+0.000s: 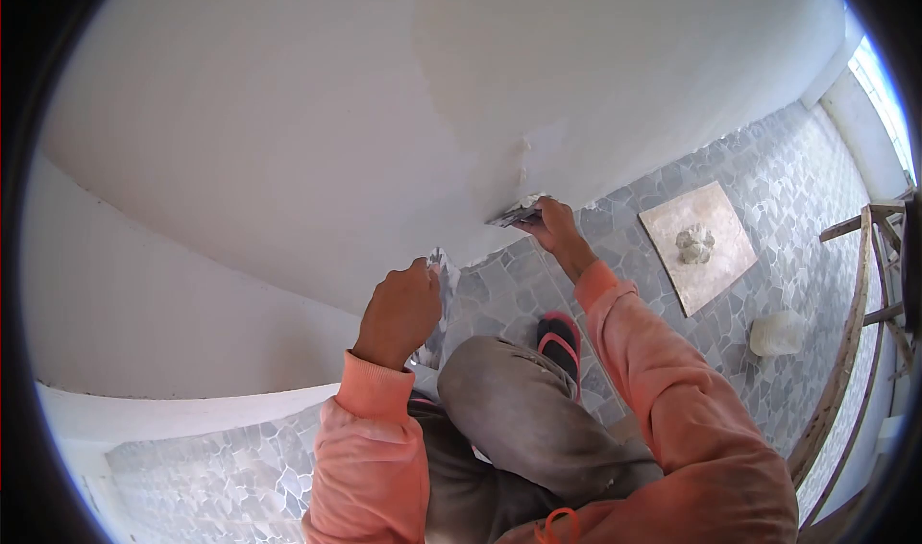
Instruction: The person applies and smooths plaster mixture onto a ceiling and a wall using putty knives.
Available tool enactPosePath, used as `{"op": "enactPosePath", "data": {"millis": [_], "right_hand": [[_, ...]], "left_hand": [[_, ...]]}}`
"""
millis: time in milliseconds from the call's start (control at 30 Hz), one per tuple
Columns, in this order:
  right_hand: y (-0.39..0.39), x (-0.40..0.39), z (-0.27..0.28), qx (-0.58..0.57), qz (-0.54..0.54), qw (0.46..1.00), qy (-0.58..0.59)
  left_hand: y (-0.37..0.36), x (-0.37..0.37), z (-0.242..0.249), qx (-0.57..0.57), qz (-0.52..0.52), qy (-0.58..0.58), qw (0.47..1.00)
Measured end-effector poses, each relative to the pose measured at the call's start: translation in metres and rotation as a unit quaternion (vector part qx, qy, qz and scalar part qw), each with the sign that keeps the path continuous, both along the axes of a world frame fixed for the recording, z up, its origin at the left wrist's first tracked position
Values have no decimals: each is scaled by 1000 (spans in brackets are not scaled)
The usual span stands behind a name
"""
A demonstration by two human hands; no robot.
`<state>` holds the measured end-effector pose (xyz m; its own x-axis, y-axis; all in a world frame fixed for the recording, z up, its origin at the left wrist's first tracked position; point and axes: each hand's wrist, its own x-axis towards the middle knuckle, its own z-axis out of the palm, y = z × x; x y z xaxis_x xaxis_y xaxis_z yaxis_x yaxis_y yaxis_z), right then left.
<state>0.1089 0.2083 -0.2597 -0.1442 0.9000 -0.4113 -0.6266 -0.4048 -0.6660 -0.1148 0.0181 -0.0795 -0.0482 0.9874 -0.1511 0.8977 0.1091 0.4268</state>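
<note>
My right hand is closed around a putty knife whose wide blade lies against the lower part of the white wall. White putty sits on that blade, and a rough streak of putty runs up the wall just above it. My left hand, nearer my body, grips a metal trowel with white smears on its blade. That blade is held away from the wall, partly hidden by my fingers.
On the stone-patterned floor at the right lies a square board with a lump of putty. Near it stands a whitish container. A wooden frame rises at the far right. My sandalled foot is below my right hand.
</note>
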Motion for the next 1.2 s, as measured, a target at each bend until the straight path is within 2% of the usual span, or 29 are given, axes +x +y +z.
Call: {"op": "enactPosePath", "data": {"millis": [400, 633, 733, 833, 1033, 1133, 1200], "right_hand": [[5, -4, 119, -3, -7, 1000, -17], [-11, -11, 203, 48, -5, 998, -37], [-15, -9, 228, 115, 31, 992, -42], [-30, -5, 247, 125, 40, 991, -12], [-66, 37, 214, 162, -23, 982, 99], [-72, 65, 144, 127, -19, 986, 103], [-64, 75, 74, 38, -33, 995, 87]], "left_hand": [[-4, -2, -2, 53, 6, -33, 998], [-3, -2, -6, 60, -1, -34, 998], [-1, 2, -5, 57, 1, -35, 998], [1, 3, -3, 24, -6, -7, 1000], [-2, 4, 3, 8, -2, 1, 1000], [-2, 5, 7, -4, 0, -8, 1000], [0, 3, 6, -7, 2, 6, 1000]]}}
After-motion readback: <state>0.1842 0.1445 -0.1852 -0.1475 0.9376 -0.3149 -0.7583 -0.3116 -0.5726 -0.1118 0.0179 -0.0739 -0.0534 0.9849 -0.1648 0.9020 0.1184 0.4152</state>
